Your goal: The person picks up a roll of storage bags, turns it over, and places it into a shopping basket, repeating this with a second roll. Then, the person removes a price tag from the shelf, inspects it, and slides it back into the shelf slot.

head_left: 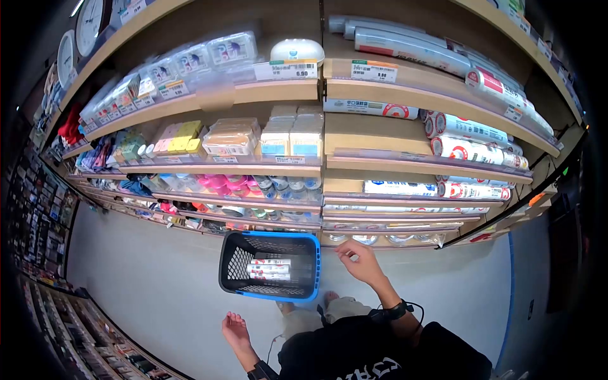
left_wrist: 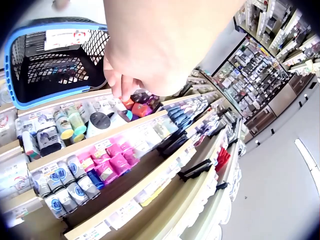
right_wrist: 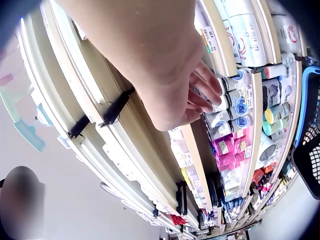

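Note:
My right hand (head_left: 358, 261) hangs in front of the lower shelves, right of the basket, its fingers loosely bent around nothing. In the right wrist view the fingers (right_wrist: 205, 92) of that hand overlap the shelf goods behind. Lower left, my left hand (head_left: 237, 330) is held out beside my body with relaxed fingers and nothing in it. Between and ahead of the hands, a black shopping basket (head_left: 229, 278) with a blue rim stands on the floor. Inside it lie white packaged rolls (head_left: 270, 268) with red print, side by side. The left wrist view shows the basket too.
Tall shelves face me. Long wrapped rolls (head_left: 408, 49) and shorter rolls (head_left: 472, 126) lie on the right side; soap boxes (head_left: 232, 48), a white oval case (head_left: 297, 49) and sponge packs (head_left: 232, 136) fill the left. Another shelf (head_left: 79, 335) stands lower left. Grey floor (head_left: 164, 266) surrounds the basket.

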`<state>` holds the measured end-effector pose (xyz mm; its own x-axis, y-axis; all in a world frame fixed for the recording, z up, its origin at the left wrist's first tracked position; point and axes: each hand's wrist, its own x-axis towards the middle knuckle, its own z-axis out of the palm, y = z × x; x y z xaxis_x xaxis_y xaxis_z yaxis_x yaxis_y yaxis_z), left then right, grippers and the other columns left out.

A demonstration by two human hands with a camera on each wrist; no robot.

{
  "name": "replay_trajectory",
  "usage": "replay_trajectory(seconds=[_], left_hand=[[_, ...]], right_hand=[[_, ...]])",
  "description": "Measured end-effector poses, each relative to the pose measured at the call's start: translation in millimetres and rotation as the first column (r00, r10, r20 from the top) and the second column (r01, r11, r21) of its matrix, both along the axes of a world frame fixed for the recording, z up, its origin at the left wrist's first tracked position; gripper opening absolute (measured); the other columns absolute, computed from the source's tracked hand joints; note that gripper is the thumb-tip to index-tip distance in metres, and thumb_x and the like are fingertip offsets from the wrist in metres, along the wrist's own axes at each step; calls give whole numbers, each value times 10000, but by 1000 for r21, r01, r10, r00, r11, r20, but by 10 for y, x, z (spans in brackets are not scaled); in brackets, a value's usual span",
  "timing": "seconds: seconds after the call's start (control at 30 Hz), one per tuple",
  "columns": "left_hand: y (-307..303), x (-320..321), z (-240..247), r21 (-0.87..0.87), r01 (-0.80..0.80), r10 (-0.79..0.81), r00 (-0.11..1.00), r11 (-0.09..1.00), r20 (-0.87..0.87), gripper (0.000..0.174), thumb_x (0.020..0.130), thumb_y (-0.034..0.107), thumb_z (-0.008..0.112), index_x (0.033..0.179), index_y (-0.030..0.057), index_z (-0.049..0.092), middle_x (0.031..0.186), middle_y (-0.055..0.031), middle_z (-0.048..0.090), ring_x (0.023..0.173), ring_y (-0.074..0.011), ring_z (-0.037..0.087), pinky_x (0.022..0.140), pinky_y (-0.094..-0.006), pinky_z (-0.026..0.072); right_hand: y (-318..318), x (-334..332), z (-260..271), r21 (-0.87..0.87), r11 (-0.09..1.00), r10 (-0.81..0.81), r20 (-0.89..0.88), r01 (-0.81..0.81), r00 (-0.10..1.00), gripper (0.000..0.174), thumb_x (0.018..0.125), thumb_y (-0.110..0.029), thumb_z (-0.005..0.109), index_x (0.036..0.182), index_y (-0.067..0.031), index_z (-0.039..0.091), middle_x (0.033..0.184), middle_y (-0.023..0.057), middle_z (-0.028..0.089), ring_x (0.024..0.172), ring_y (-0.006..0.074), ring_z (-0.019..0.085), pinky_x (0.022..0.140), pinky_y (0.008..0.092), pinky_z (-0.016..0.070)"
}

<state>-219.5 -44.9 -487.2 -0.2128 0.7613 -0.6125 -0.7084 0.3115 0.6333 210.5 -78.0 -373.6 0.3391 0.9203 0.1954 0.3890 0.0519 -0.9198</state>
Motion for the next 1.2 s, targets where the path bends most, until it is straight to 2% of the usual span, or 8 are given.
replay_trajectory(seconds=[0.2,0.37,0.5,0.73,0.87,1.0,1.03,1.2], left_hand=[[-74,-64,-7,-15,-18,18,999,1000,35,142,901,207,528,911,86,602,794,9,612,722,-131,567,647,-256,448],[246,246,262,91,156,-153,988,984,-37,144,918,209,533,933,77,591,799,5,593,726,-139,564,664,-251,443],[594,681,399,165,348,-334,936,923,-107,146,931,201,550,966,64,586,805,-5,582,732,-131,559,674,-249,440],[1333,2127,1119,390,675,-554,737,626,-388,186,964,176,545,1044,22,613,912,-80,681,817,-150,649,725,-259,479],[1611,3128,1915,431,785,-517,618,444,-592,258,955,222,557,1100,19,619,1008,-97,673,924,-167,635,821,-281,472],[1897,3914,2374,435,835,-417,547,338,-726,305,959,239,534,1134,-2,600,1097,-116,654,1052,-196,607,908,-318,443],[2059,4083,2351,414,853,-391,516,318,-762,314,958,243,530,1143,-3,595,1114,-116,650,1080,-201,595,925,-326,434],[2850,4660,2314,237,948,-378,303,212,-875,381,912,271,550,1207,30,571,1202,-88,597,1123,-202,546,935,-345,412]], right_hand=[[-231,426,-214,-31,968,-251,-124,249,960,84,897,-31,564,977,-22,588,871,64,694,741,130,639,640,255,498],[-273,624,-205,7,919,-392,-80,393,917,111,928,-78,556,1021,-19,569,845,66,686,724,117,628,642,256,491],[-279,758,54,63,931,-349,-131,359,928,144,927,-116,573,1020,-7,588,848,87,681,758,144,637,672,271,500],[48,1316,844,219,874,-426,-88,435,900,168,911,-130,600,1000,12,610,903,128,687,846,203,671,714,307,527],[476,1883,1086,418,773,-468,-131,477,874,169,920,-95,582,1021,40,576,923,138,677,884,216,674,776,315,529],[849,2261,1346,272,738,-650,36,618,759,391,887,-237,599,1178,17,542,1129,191,625,997,298,654,903,403,492],[925,2386,1395,122,769,-639,121,627,760,559,853,-330,592,1284,8,480,1260,275,525,1141,403,555,988,459,431],[1669,3059,1030,127,787,-616,89,604,783,615,837,-323,573,1348,-7,439,1346,341,415,1222,502,436,1058,463,369]])
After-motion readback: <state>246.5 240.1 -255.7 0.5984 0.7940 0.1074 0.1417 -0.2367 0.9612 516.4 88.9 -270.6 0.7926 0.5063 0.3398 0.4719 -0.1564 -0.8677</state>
